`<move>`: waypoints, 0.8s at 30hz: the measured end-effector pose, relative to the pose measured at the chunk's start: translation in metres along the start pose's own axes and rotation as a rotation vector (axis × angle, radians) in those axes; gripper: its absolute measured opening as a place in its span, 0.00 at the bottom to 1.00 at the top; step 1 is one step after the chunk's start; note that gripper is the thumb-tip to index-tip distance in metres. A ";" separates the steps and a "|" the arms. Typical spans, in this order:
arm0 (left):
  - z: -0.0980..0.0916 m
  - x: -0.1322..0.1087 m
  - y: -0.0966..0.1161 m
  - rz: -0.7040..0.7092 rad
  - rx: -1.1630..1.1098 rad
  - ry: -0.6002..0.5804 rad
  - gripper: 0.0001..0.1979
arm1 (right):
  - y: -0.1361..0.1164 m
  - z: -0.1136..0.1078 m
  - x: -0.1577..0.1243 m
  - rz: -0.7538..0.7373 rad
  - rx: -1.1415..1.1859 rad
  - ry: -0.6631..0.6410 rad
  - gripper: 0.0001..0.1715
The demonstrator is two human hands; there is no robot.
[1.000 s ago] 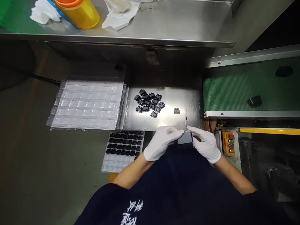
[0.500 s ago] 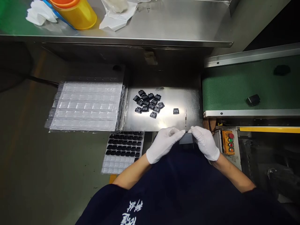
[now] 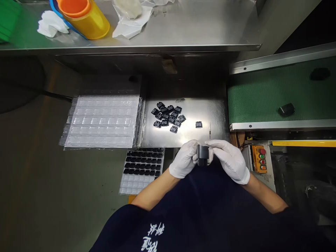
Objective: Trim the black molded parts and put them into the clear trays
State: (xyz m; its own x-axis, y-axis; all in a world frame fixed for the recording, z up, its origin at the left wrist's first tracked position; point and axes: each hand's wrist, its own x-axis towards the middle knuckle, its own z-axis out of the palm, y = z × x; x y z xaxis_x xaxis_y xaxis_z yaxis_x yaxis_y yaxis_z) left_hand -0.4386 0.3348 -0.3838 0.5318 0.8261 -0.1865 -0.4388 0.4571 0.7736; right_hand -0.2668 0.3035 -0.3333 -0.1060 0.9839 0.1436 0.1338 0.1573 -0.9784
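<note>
In white gloves, my left hand (image 3: pixel 183 160) and my right hand (image 3: pixel 231 161) hold a black plastic housing (image 3: pixel 202 153) between them, close to my body. My left fingers grip its left side and reach behind it; my right fingertips press at its right side and top edge. Just beyond the hands, a thin metal tool (image 3: pixel 210 130) like tweezers or a blade lies on the steel worktop (image 3: pixel 187 140). One small black connector-like part (image 3: pixel 198 124) sits alone beside it. Several similar parts form a loose pile (image 3: pixel 168 117) further left.
Stacked clear plastic trays (image 3: pixel 102 120) stand left of the pile. Below, another tray (image 3: pixel 135 183) holds rows of black parts. On the right, a green conveyor belt (image 3: pixel 254 101) carries black housings, near a button box (image 3: pixel 259 159). A steel shelf (image 3: pixel 189 24) with a yellow container (image 3: pixel 98 22) crosses the top.
The held housing has turned, from a flat greyish face to an upright black one. Both hands have shifted their grip on it. The camera view has moved slightly.
</note>
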 end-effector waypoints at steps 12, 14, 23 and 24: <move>0.004 -0.003 0.005 -0.061 0.083 0.145 0.30 | 0.010 -0.005 0.002 -0.351 -0.350 0.014 0.25; 0.004 -0.003 0.006 -0.061 0.111 0.154 0.29 | 0.011 -0.007 0.002 -0.381 -0.364 0.005 0.29; -0.001 -0.006 0.008 -0.084 0.256 0.170 0.24 | 0.022 -0.015 0.000 -0.431 -0.440 -0.013 0.33; -0.001 -0.006 0.007 -0.088 0.254 0.169 0.24 | 0.022 -0.015 0.000 -0.426 -0.442 -0.010 0.32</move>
State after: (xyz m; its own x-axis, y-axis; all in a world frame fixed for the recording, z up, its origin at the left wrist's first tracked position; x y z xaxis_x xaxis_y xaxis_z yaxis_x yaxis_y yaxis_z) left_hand -0.4456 0.3338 -0.3776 0.4221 0.8401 -0.3407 -0.1903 0.4496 0.8727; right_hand -0.2493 0.3078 -0.3525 -0.2490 0.8261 0.5056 0.4736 0.5592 -0.6805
